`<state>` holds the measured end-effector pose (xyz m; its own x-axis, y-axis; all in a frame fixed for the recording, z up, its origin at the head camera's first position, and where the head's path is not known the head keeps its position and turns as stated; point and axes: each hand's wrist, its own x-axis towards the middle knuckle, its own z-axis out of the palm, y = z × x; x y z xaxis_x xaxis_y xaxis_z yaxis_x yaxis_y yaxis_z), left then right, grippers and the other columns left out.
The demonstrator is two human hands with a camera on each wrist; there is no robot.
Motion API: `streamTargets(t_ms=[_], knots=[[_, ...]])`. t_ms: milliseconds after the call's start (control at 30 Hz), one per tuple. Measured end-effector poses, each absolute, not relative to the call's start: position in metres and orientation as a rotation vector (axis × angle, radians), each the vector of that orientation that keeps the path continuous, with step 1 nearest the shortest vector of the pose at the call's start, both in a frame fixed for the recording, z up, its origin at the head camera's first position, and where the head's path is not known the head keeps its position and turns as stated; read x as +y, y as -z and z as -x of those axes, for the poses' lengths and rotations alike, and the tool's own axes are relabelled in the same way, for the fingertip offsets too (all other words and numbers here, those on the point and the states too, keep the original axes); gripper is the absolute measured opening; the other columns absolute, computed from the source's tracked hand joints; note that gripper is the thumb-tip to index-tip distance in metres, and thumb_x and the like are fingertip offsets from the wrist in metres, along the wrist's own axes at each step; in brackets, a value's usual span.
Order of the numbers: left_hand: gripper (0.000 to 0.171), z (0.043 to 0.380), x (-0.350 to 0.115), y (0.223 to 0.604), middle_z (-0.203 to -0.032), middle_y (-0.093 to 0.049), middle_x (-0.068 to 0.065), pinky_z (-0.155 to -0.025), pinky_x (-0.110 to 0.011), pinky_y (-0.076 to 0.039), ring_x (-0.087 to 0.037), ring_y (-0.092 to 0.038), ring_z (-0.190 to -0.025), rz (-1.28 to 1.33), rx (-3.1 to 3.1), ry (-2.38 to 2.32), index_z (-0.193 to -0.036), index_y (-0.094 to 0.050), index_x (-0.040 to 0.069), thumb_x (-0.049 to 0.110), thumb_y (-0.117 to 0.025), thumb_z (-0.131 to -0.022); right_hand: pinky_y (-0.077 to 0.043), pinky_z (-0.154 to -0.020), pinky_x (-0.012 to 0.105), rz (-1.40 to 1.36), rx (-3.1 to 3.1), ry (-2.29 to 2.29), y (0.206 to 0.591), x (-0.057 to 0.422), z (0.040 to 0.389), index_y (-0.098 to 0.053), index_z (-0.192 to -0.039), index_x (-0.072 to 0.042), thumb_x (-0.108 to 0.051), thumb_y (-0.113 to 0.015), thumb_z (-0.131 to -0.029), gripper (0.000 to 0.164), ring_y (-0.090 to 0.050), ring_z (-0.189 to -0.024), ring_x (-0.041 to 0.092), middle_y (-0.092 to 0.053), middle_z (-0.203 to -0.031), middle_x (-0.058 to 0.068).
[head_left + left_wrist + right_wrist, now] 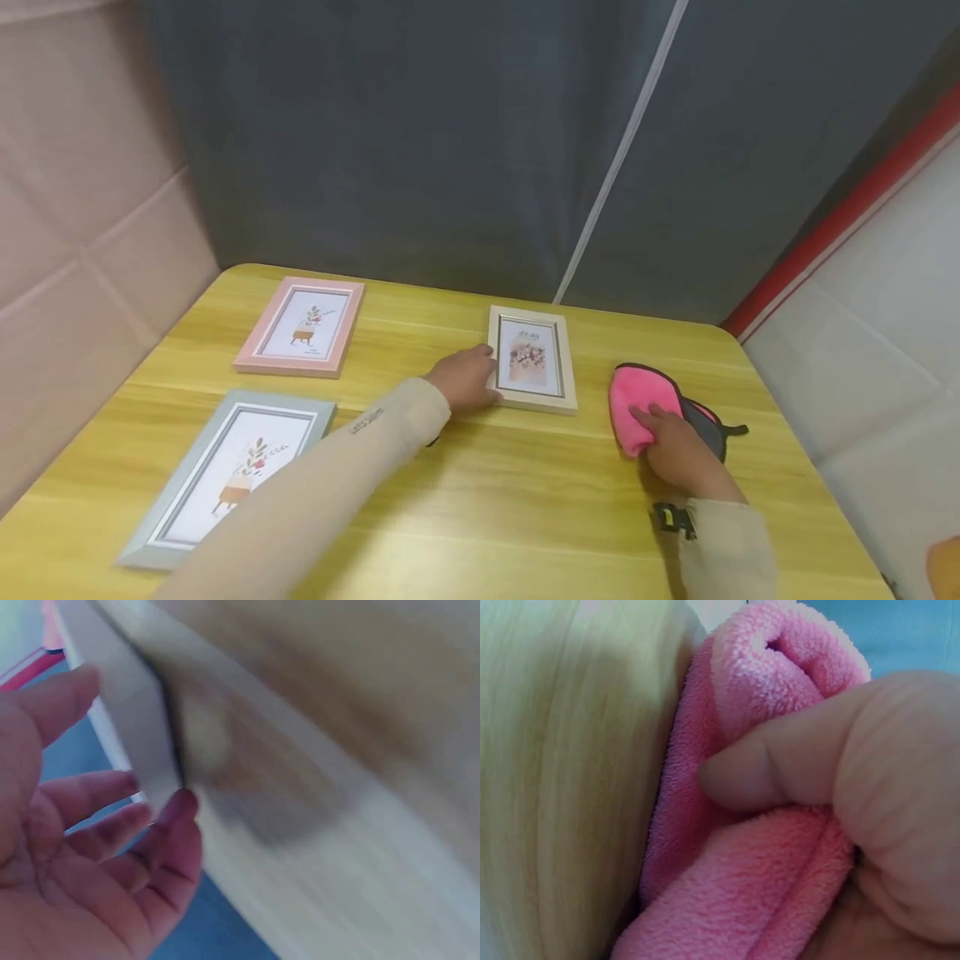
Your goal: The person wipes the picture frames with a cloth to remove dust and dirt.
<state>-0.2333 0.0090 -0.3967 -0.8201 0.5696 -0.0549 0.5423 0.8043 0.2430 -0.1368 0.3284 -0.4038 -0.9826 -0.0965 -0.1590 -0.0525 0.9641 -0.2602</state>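
Observation:
A cream picture frame (568, 367) with a flower print lies on the wooden table. My left hand (463, 379) touches its left edge, fingertips at the side and thumb near the lower left corner. Up close in the left wrist view, the fingers of that hand (97, 847) are loosely bent against the side of the frame (135, 690). To the right, my right hand (678, 450) grips a fluffy pink cloth (637, 398) with a dark grey back and hanging loop. In the right wrist view the thumb (772, 769) presses into a fold of the cloth (742, 877).
A pink picture frame (246, 364) lies at the back left of the table (480, 517). A larger grey-blue picture frame (153, 557) is nearer the front, partly covered by the left sleeve. A dark curtain (405, 150) hangs behind the table.

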Motion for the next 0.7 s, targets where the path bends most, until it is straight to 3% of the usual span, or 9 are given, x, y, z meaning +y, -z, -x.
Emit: streamTargets(t_ms=[267,467,700], knots=[[0.048,0.266,0.031,0.406,-0.148,-0.047,-0.012,-0.108,-0.036,-0.041,-0.027,-0.051,-0.130,-0.781,2.852,-0.340,-0.124,-0.066,0.004,0.039,-0.071,-0.091,-0.027,-0.107,0.067,0.057,2.919,0.395,0.404,0.326,0.139,-0.049,-0.144,-0.002,-0.001,-0.042,-0.096,0.049,-0.035,-0.132,0.056,-0.035,-0.147,0.037],[0.045,0.270,0.028,0.410,-0.148,-0.047,-0.012,-0.108,-0.036,-0.040,-0.027,-0.050,-0.131,-0.787,2.866,-0.415,-0.122,-0.067,0.005,0.039,-0.069,-0.092,-0.027,-0.107,0.067,0.044,2.909,0.375,0.402,0.324,0.141,-0.049,-0.145,-0.002,-0.001,-0.043,-0.096,0.049,-0.035,-0.132,0.055,-0.036,-0.147,0.036],[0.040,0.254,-0.015,0.380,-0.131,-0.057,-0.011,-0.103,-0.040,-0.045,-0.028,-0.056,-0.119,-0.824,2.932,-0.646,-0.117,-0.070,0.003,0.035,-0.067,-0.094,-0.025,-0.108,0.067,0.037,2.895,0.408,0.401,0.325,0.139,-0.047,-0.146,-0.003,0.000,-0.042,-0.096,0.051,-0.033,-0.134,0.056,-0.034,-0.149,0.036]])
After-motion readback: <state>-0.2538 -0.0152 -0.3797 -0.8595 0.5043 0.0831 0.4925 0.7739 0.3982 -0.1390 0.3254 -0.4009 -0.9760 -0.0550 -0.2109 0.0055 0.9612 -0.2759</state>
